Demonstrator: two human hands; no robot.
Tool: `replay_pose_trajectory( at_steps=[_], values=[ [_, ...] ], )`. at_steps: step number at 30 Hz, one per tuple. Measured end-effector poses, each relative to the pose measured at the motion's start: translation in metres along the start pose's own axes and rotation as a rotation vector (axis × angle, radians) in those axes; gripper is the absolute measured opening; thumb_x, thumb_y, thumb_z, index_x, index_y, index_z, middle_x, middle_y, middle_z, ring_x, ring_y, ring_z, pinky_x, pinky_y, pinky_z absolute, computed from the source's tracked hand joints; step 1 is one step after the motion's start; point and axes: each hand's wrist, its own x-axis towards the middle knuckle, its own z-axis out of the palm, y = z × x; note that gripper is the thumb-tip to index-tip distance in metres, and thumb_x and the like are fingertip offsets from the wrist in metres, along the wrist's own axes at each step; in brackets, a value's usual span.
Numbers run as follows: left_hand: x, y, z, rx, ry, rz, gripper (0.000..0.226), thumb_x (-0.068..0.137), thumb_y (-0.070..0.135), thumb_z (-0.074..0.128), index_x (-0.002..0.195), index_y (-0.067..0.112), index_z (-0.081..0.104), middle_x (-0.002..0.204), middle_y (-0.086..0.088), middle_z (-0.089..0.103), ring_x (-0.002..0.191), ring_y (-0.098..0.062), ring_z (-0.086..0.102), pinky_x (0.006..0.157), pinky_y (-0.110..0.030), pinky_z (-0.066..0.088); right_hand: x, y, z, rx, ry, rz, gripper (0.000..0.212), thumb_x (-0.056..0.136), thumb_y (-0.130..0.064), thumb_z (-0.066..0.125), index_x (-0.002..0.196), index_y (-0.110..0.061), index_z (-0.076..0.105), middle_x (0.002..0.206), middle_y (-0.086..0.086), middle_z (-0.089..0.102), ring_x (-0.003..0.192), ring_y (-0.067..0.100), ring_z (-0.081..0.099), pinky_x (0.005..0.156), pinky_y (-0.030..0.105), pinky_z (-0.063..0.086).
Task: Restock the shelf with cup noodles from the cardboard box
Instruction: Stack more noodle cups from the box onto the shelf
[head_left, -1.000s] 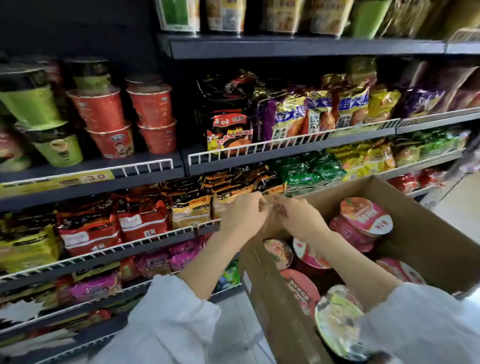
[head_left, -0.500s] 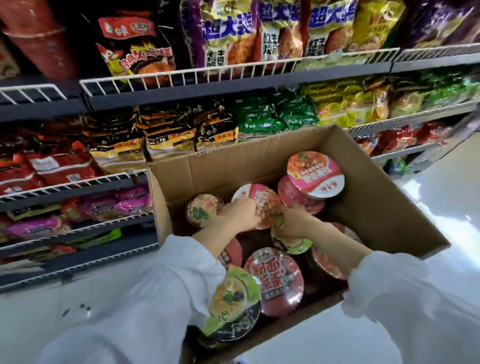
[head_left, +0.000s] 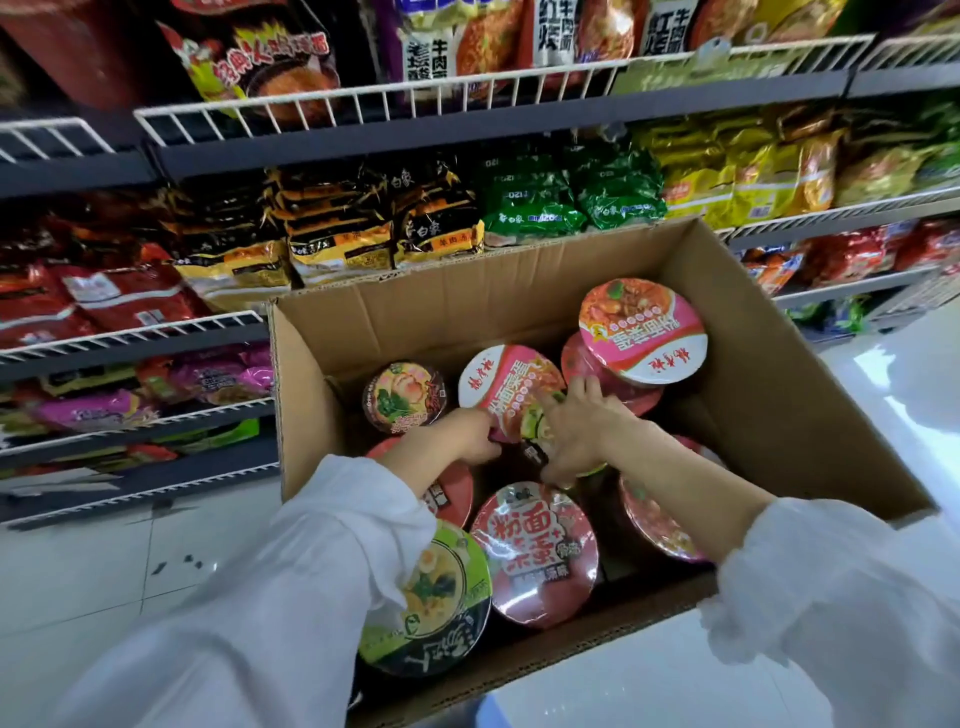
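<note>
Both hands are down inside the cardboard box (head_left: 779, 395), closing on the same pink-lidded cup (head_left: 506, 387) from opposite sides. Left hand (head_left: 467, 439) comes in at the cup's near-left rim, its fingers curled under the lid edge; whether they truly clamp the cup or only touch it I cannot tell, since the fingertips are hidden. Just beyond that hand, to its left, a small cup with a green-and-pink lid (head_left: 405, 397) stands upright. Right hand (head_left: 576, 434) lies on the cup's right side with fingers spread and fairly straight, pressing against the lid and wall rather than wrapping them.

My judgement: this is the pick-up step, with the cup not yet lifted. The next move calls for a firm two-sided squeeze and a straight lift clear of the neighbouring cups, then a carry up to the shelf (head_left: 467, 130) beyond the box.

The cup sits tilted, lid facing up and toward the camera, its axis leaning away from vertical. Past the right hand, another pink-lidded cup (head_left: 644, 332) rests higher on the pile, also tilted.
</note>
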Motion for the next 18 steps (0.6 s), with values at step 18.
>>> replay_pose_trajectory(
  at_steps=[18],
  values=[
    [-0.006,-0.056,-0.027,-0.344,0.327,-0.567,0.101,0.064,0.038,0.082,0.139,0.014,0.018,0.141,-0.022,0.025,0.13,-0.041,0.029,0.099,-0.049,0.038,0.035,-0.044,-0.036,0.462,0.409,-0.087,0.1,0.073,-0.051,0.068,0.15,-0.031,0.008,0.149,0.014,0.011,0.138,0.036,0.008,0.107,0.052,0.031]
  ],
)
